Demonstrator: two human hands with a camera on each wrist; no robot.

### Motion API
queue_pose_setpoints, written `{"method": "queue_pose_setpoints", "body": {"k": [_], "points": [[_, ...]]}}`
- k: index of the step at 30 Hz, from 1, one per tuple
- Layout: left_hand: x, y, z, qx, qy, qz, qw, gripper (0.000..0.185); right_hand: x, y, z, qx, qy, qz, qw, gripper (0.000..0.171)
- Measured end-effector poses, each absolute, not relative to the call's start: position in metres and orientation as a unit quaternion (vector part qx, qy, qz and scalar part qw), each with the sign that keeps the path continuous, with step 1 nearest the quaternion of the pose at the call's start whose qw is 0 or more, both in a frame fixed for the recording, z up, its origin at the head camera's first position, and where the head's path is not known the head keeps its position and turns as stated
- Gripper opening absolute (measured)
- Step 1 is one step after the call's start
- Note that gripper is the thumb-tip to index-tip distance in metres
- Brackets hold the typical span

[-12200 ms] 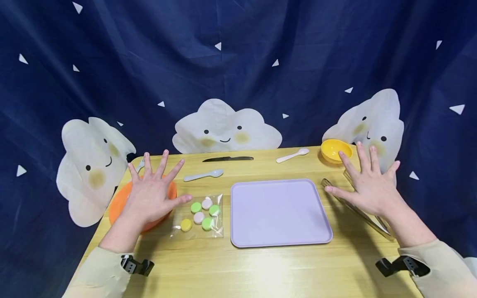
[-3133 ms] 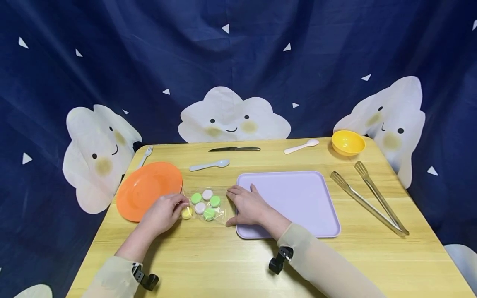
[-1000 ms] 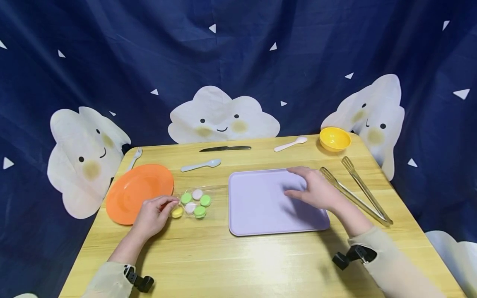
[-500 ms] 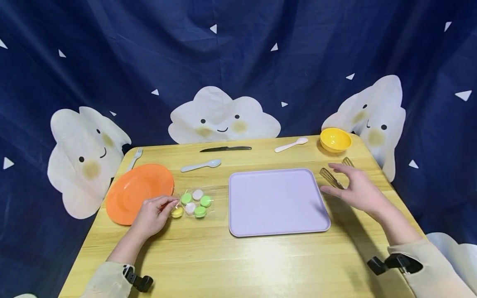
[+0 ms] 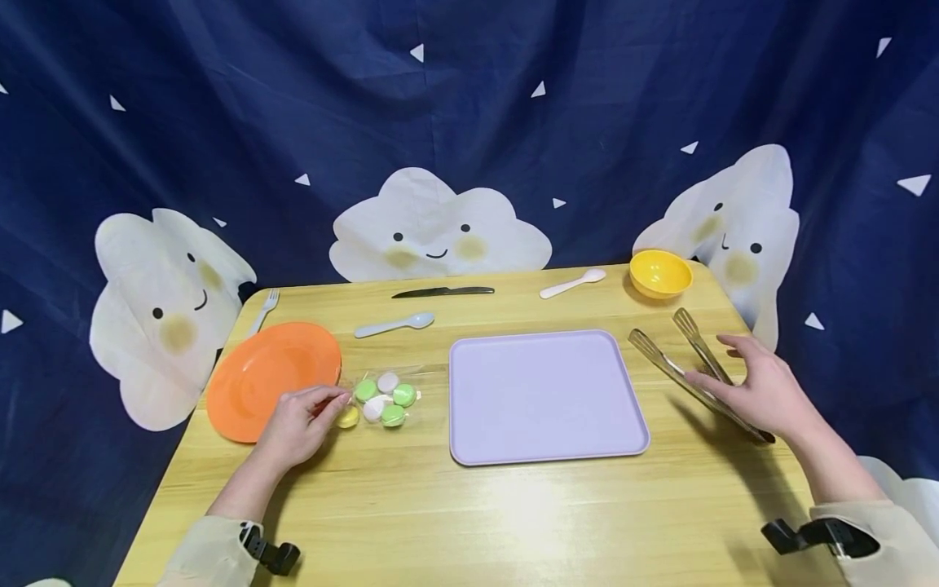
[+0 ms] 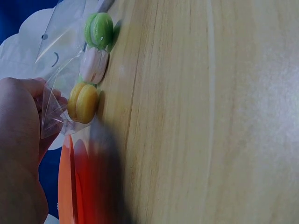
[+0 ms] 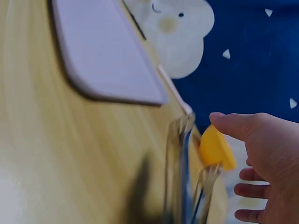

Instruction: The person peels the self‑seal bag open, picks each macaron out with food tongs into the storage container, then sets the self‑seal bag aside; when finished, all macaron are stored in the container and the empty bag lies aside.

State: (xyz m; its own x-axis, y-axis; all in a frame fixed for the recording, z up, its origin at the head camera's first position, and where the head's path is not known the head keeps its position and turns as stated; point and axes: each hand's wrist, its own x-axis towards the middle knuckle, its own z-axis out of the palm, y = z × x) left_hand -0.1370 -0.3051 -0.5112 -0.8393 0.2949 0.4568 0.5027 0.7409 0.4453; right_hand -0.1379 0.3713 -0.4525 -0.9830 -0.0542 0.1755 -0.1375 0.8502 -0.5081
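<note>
My left hand (image 5: 297, 424) pinches the left edge of a clear plastic bag (image 5: 429, 397) between thumb and fingers. Inside the bag lie several macarons: green, pale pink and a yellow macaron (image 6: 83, 102) nearest the fingers. On the right, my right hand (image 5: 766, 391) hovers over the metal tongs (image 5: 660, 356) with thumb and fingers spread apart. In the right wrist view a gap shows between the fingers and the tongs (image 7: 184, 177). Part of the tongs' handle end is hidden under the hand.
An orange plate (image 5: 275, 379) lies left of the bag, a lilac tray (image 5: 546, 399) right of it. Along the back are a fork (image 5: 266, 310), a grey-blue spoon (image 5: 396, 325), a black knife (image 5: 443, 292), a pink spoon (image 5: 572, 284) and a yellow bowl (image 5: 660, 275).
My right hand, earlier beside the bag, has moved right across the tray to above the tongs. The left hand has stayed at the bag's edge over the last second.
</note>
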Motion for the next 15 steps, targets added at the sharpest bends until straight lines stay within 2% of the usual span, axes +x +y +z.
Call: {"method": "queue_pose_setpoints", "body": {"k": [7,12,15], "points": [[-0.136,-0.305,-0.512,-0.216,-0.916,-0.282,0.188,0.013,-0.133,0.382,-0.483,0.024,-0.962,0.266,0.049,0.095],[-0.137,-0.304,-0.513,-0.217,-0.914,-0.287,0.188,0.013,-0.133,0.385,-0.500,0.022,-0.957,0.282,0.067,0.062],[-0.137,-0.304,-0.514,-0.219,-0.913,-0.288,0.190,0.013,-0.133,0.386,-0.508,0.019,-0.958,0.276,0.081,0.054]]}}
